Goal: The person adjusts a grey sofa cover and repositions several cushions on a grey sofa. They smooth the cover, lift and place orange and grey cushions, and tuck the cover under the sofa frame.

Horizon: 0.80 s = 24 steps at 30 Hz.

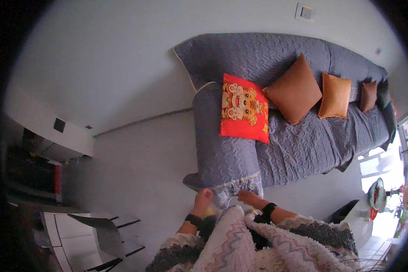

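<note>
My left hand (203, 200) is at the front end of the sofa's arm, fingers curled at the edge of the grey quilted sofa cover (227, 163). Beside it on the right, my right hand (248, 198) is curled at the same trimmed edge, with a thin white cord or edging between the hands. Whether either hand grips the cloth is too small to tell. A red cushion with a cartoon tiger (243, 107) leans on the sofa arm. Farther right lie a large brown cushion (294, 91), an orange-tan cushion (335, 96) and a small brown cushion (369, 96).
A grey chair (105, 234) with black legs stands at lower left by a white cabinet (73, 229). At the right is a pale table (355, 217) holding a green dish (376, 193). The wall (122, 61) rises behind the sofa.
</note>
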Each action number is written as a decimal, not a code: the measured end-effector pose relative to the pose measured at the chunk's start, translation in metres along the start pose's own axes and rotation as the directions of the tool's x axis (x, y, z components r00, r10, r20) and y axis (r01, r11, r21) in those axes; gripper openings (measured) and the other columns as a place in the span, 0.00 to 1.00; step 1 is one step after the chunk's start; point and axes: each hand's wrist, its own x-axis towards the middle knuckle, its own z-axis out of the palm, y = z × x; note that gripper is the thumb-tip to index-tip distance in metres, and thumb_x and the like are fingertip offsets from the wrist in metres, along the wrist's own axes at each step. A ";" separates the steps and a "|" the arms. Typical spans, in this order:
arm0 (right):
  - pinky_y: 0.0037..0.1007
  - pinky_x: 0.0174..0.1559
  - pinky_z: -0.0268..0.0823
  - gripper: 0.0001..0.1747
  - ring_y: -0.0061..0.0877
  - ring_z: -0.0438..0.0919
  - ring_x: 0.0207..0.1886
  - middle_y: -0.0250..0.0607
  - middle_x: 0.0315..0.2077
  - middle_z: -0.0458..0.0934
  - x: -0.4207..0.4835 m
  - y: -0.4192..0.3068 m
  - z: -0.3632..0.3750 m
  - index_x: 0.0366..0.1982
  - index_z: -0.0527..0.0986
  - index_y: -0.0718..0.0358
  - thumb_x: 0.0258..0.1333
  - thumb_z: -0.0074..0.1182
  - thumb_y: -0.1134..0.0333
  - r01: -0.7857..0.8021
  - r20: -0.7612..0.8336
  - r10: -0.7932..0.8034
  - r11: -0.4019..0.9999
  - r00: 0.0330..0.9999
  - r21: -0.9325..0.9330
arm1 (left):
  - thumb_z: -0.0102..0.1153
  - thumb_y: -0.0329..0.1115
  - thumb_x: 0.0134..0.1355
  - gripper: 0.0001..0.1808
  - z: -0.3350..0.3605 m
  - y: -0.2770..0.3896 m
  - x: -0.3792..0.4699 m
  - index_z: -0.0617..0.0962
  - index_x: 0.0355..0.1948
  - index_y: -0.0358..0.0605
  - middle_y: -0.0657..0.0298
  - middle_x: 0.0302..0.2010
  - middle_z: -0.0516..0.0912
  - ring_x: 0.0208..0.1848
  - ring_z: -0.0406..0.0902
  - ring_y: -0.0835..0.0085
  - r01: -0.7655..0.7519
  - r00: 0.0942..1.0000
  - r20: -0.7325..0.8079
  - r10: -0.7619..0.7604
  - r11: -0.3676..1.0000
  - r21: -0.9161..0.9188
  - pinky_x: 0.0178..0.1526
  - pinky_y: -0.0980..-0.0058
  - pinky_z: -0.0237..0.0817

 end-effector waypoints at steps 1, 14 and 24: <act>0.37 0.55 0.58 0.23 0.37 0.64 0.56 0.44 0.50 0.67 -0.007 -0.008 0.000 0.47 0.69 0.60 0.43 0.55 0.69 -0.133 -0.013 0.160 0.857 0.987 0.498 | 0.57 0.33 0.49 0.07 -0.002 -0.006 0.002 0.76 0.29 0.44 0.58 0.27 0.80 0.32 0.78 0.62 -0.033 0.999 0.011 0.034 0.999 -0.022 0.36 0.68 0.68; 0.38 0.49 0.58 0.26 0.32 0.60 0.57 0.39 0.56 0.59 0.155 -0.010 0.044 0.55 0.61 0.52 0.53 0.48 0.65 -0.497 0.188 0.683 0.289 0.706 0.818 | 0.53 0.31 0.49 0.04 -0.138 -0.137 0.016 0.76 0.26 0.44 0.56 0.26 0.78 0.32 0.76 0.58 -0.049 0.998 0.026 0.056 0.971 -0.235 0.34 0.66 0.67; 0.36 0.36 0.67 0.15 0.32 0.72 0.43 0.40 0.38 0.73 0.238 0.001 0.006 0.46 0.67 0.56 0.55 0.42 0.67 -0.576 0.367 0.526 0.817 0.767 0.033 | 0.52 0.31 0.48 0.05 -0.214 -0.168 0.097 0.75 0.26 0.42 0.54 0.27 0.78 0.30 0.74 0.54 -0.081 0.993 0.079 0.091 0.990 -0.118 0.32 0.62 0.65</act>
